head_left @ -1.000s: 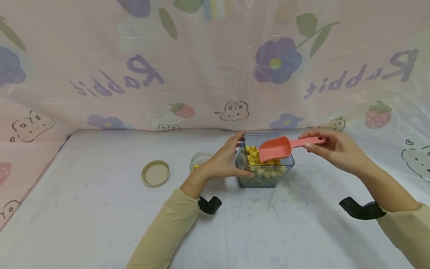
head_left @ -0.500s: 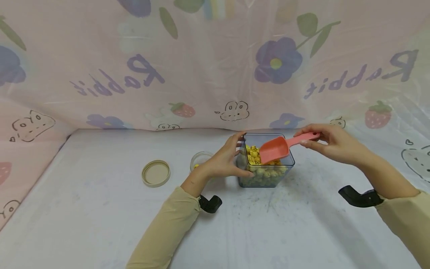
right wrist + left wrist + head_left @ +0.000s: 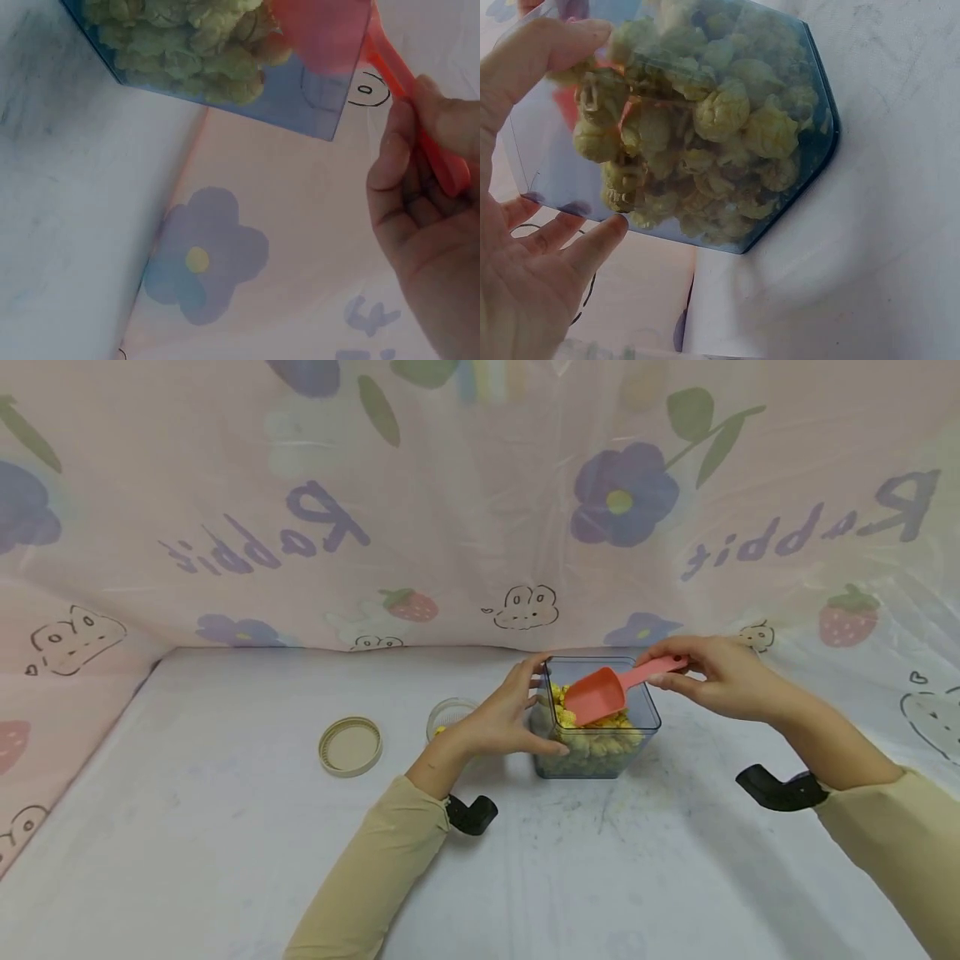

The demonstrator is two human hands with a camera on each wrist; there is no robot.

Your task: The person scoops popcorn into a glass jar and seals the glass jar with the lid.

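Note:
A bluish clear square container (image 3: 577, 766) stands on the table, partly filled with yellow popcorn (image 3: 724, 112). My left hand (image 3: 498, 718) grips its left side, thumb at the near face and fingers round the far left edge. In my right hand (image 3: 716, 675) the handle of a pink scoop (image 3: 597, 696) is pinched between thumb and fingers. The scoop's bowl lies inside the container's mouth, its front edge down among the popcorn. The right wrist view shows the scoop handle (image 3: 439, 154) across the fingers, with the bowl behind the clear wall.
A round clear jar (image 3: 442, 712) with a little yellow in it sits left of the container, partly hidden by the left hand. Further left lies a round beige lid (image 3: 350, 747). A printed pink curtain (image 3: 450, 527) rises behind the white table (image 3: 225, 827).
My right hand has moved left and slightly up, bringing the scoop further left into the container with its front edge lower in the popcorn. The left hand stays in place.

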